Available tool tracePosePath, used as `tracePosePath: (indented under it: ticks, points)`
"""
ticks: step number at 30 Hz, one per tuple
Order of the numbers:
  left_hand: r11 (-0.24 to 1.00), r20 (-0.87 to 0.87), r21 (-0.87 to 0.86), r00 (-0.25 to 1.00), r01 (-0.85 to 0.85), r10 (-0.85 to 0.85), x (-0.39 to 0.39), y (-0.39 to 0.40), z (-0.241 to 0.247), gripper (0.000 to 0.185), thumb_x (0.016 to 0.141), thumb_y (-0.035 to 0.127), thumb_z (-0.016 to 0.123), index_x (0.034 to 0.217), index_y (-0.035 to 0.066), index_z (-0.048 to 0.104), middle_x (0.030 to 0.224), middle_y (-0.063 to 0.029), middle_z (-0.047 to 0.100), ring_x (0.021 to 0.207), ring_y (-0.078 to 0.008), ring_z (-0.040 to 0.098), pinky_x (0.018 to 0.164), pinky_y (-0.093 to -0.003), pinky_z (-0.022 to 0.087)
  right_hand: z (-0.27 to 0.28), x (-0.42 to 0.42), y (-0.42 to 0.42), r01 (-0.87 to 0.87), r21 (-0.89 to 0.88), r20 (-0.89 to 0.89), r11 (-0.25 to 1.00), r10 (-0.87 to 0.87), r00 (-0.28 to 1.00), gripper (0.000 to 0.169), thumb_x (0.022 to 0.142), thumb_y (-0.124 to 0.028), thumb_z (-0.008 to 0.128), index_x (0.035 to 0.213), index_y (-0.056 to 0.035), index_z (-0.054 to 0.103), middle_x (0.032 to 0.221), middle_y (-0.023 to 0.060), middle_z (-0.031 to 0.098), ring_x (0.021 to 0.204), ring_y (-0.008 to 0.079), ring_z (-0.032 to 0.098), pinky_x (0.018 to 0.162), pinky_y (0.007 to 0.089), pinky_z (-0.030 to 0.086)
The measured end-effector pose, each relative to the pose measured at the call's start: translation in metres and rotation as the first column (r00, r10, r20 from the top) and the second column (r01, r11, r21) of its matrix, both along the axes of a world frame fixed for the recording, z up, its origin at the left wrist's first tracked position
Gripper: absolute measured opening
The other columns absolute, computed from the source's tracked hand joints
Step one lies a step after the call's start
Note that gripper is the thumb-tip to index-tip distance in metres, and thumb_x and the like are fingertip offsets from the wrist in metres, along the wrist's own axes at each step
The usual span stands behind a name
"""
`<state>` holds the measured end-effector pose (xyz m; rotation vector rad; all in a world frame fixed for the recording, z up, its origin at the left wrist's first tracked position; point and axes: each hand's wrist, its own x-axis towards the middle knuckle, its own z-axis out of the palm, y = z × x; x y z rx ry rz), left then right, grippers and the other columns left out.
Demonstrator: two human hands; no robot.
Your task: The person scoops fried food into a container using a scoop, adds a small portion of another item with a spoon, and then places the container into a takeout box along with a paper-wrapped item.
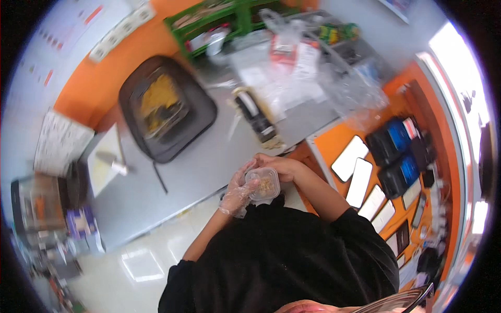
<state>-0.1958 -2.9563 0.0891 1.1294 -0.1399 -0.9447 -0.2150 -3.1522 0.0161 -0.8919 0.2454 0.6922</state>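
Close to my body, a small clear plastic container (273,193) is held over the front edge of the grey table. Pale, crumbly pieces show through it. My left hand (237,191), in a clear disposable glove, grips its left side, with the thumb across it. My bare right hand (285,167) is at its far right corner. The right fingers curl towards the left fingertips and are partly hidden. Beyond the hands lies a black-and-tan packet (256,119). Left of that, a dark tray (195,135) bears a clear tub with yellow food (160,94).
A knife (111,162) lies on a white cutting board (103,178) at left. Plastic bags (297,86), green crates (207,23) and a grey divided bin (344,51) stand at the back. Several phones (350,158) and black-and-blue cases (399,176) cover the orange counter (327,143) at right.
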Motion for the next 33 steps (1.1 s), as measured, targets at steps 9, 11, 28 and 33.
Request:
tracePosePath:
  ticks: [9, 11, 28, 33]
  points:
    - [0.856, 0.070, 0.352, 0.923, -0.378, 0.378, 0.038, 0.170, 0.036, 0.066, 0.086, 0.040, 0.068, 0.134, 0.002, 0.044, 0.120, -0.0126, 0.055, 0.112, -0.0185, 0.051, 0.097, -0.0351, 0.043, 0.039, 0.082, 0.165, -0.087, 0.086, 0.166, 0.993, 0.072, 0.983, 0.052, 0.095, -0.031, 0.052, 0.142, -0.0156, 0.035, 0.120, 0.0097, 0.049, 0.110, 0.0236, 0.051, 0.096, 0.0384, 0.045]
    - [0.810, 0.069, 0.386, 0.889, -0.442, 0.452, 0.045, 0.215, 0.043, 0.071, 0.083, 0.048, 0.066, 0.132, 0.002, 0.045, 0.118, -0.0122, 0.056, 0.110, -0.0200, 0.053, 0.092, -0.0353, 0.044, 0.039, 0.108, 0.204, -0.241, -0.204, 0.325, 0.949, 0.298, 0.898, 0.056, 0.095, -0.032, 0.052, 0.144, -0.0156, 0.031, 0.123, 0.0103, 0.048, 0.108, 0.0227, 0.052, 0.094, 0.0373, 0.046]
    - [-0.254, 0.805, 0.452, 0.268, -0.855, 0.529, 0.276, 0.822, -0.025, 0.052, 0.086, 0.042, 0.059, 0.115, -0.001, 0.061, 0.106, -0.0186, 0.064, 0.102, -0.0239, 0.059, 0.091, -0.0318, 0.044, 0.082, 0.263, 0.426, -0.351, -0.511, 0.259, 0.784, 0.530, 0.807, 0.047, 0.094, -0.018, 0.045, 0.139, -0.0103, 0.035, 0.116, 0.0092, 0.053, 0.092, 0.0159, 0.056, 0.083, 0.0302, 0.044]
    - [-0.371, 0.839, 0.493, 0.318, -0.787, 0.442, 0.338, 0.896, -0.069, 0.048, 0.078, 0.038, 0.067, 0.110, 0.002, 0.062, 0.111, -0.0234, 0.062, 0.105, -0.0340, 0.060, 0.093, -0.0384, 0.045, 0.084, 0.275, 0.412, -0.229, -0.505, 0.177, 0.832, 0.359, 0.916, 0.041, 0.094, -0.016, 0.044, 0.134, -0.0087, 0.042, 0.112, 0.0081, 0.054, 0.089, 0.0150, 0.056, 0.081, 0.0299, 0.044]
